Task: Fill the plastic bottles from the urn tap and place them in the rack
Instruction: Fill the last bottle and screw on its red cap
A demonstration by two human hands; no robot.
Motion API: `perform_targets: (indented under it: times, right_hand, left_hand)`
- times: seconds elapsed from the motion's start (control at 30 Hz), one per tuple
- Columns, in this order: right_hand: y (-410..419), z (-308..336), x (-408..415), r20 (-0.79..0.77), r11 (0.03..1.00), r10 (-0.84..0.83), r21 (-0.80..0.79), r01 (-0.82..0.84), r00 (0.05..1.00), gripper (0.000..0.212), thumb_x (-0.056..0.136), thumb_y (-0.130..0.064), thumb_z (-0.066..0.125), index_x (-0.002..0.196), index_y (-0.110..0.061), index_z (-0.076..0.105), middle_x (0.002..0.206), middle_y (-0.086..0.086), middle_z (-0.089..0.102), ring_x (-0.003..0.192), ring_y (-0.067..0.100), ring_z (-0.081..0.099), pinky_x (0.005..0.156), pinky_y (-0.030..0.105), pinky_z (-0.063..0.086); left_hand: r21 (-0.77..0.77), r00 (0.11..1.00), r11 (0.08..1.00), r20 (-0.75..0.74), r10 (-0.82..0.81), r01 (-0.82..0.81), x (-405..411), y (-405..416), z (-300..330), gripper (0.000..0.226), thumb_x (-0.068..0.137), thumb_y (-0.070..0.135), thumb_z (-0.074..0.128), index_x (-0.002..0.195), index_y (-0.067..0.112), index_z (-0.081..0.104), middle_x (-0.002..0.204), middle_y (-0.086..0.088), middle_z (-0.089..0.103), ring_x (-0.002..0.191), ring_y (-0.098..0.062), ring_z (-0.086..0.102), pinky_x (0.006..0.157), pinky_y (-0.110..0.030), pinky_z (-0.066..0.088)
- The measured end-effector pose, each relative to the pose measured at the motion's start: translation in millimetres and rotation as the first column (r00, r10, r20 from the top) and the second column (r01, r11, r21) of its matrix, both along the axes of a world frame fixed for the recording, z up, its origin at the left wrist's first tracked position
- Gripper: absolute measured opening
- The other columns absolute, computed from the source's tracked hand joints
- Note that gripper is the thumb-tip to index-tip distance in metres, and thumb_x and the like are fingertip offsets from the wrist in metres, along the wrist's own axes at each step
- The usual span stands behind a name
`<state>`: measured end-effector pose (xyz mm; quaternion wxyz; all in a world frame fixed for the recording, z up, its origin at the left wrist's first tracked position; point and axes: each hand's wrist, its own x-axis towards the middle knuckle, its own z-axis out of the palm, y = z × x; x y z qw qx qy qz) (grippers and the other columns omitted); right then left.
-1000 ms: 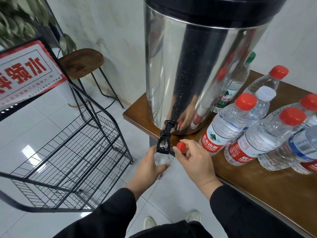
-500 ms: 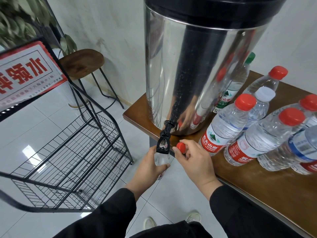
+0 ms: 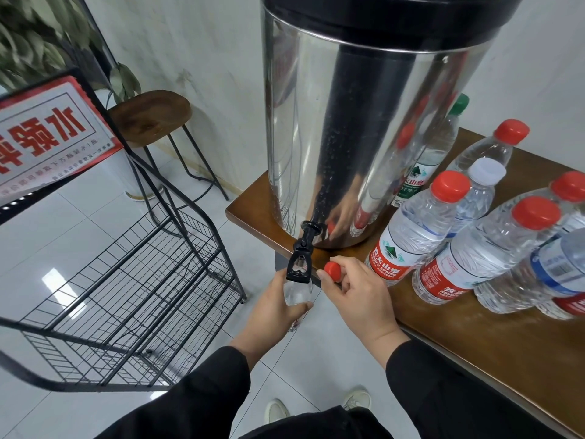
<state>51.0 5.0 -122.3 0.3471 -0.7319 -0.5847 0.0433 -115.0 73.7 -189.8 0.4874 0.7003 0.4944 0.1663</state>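
While the open plastic bottle [image 3: 297,291] sits under the black urn tap [image 3: 300,264], the left hand [image 3: 272,307] grips its body and the right hand [image 3: 357,294] pinches its red cap [image 3: 332,271]. If the mouth slides off the spout, water would likely spill on the floor tiles [image 3: 95,223]. Overfilling is another risk. The wire rack [image 3: 133,299] stands just left, and capped bottles [image 3: 474,248] wait on the wooden table [image 3: 506,350].

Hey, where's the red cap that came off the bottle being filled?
In the head view, the red cap is pinched in the right hand, just right of the black tap and beside the table's front edge.
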Motion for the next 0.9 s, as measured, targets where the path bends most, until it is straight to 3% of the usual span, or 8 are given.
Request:
perform_targets:
  times: [0.5, 0.63, 0.7, 0.83, 0.9]
  right_hand:
    - [-0.6, 1.1, -0.7, 0.007, 1.000, -0.006, 0.000, 0.006, 1.000, 0.046, 0.090, -0.058, 0.055, 0.107, -0.018, 0.069, 0.087, -0.009, 0.067, 0.072, 0.004, 0.053, 0.062, 0.002, 0.035]
    - [-0.3, 0.4, -1.1, 0.005, 1.000, -0.001, -0.001, 0.001, 1.000, 0.044, 0.090, -0.057, 0.056, 0.107, -0.019, 0.069, 0.086, -0.011, 0.066, 0.071, 0.004, 0.052, 0.062, 0.003, 0.035]
    - [-0.1, 0.4, -1.0, -0.001, 1.000, 0.000, 0.005, 0.000, 1.000, 0.043, 0.090, -0.056, 0.057, 0.106, -0.019, 0.069, 0.086, -0.011, 0.066, 0.071, 0.004, 0.053, 0.062, 0.003, 0.035]
    - [-0.5, 0.9, -0.8, -0.002, 1.000, 0.000, 0.015, 0.000, 1.000, 0.043, 0.090, -0.056, 0.056, 0.106, -0.018, 0.069, 0.085, -0.011, 0.065, 0.070, 0.004, 0.052, 0.061, 0.003, 0.035]
    - [-0.5, 1.5, -1.2, -0.004, 1.000, 0.003, 0.017, -0.002, 1.000, 0.044, 0.090, -0.057, 0.055, 0.106, -0.018, 0.069, 0.085, -0.010, 0.065, 0.069, 0.005, 0.052, 0.061, 0.004, 0.036]
  left_hand:
    - [-0.003, 1.000, 1.000, -0.014, 0.004, -0.004, 0.8, -0.1, -2.2, 0.074, 0.085, 0.042, 0.078, 0.148, 0.032, 0.039, 0.138, 0.013, 0.055, 0.119, -0.006, 0.052, 0.093, -0.024, 0.040]
    - [0.011, 1.000, 1.000, -0.013, 0.003, -0.003, 0.5, 0.2, -3.4, 0.072, 0.085, 0.041, 0.078, 0.146, 0.034, 0.041, 0.133, 0.013, 0.058, 0.111, -0.004, 0.056, 0.081, -0.014, 0.041]
    - [0.020, 1.000, 1.000, -0.011, 0.011, -0.010, 0.6, -0.3, -3.0, 0.072, 0.085, 0.040, 0.079, 0.146, 0.034, 0.041, 0.130, 0.016, 0.056, 0.113, -0.005, 0.054, 0.082, -0.015, 0.039]
    - [0.023, 1.000, 1.000, -0.010, -0.005, 0.005, 1.3, -1.1, -1.4, 0.070, 0.087, 0.038, 0.078, 0.146, 0.030, 0.042, 0.131, 0.012, 0.058, 0.096, 0.014, 0.054, 0.075, -0.005, 0.039]
    - [0.022, 1.000, 1.000, -0.015, -0.009, 0.010, 1.0, -1.9, -0.2, 0.070, 0.088, 0.037, 0.078, 0.147, 0.029, 0.041, 0.133, 0.010, 0.057, 0.093, 0.014, 0.053, 0.072, -0.001, 0.039]
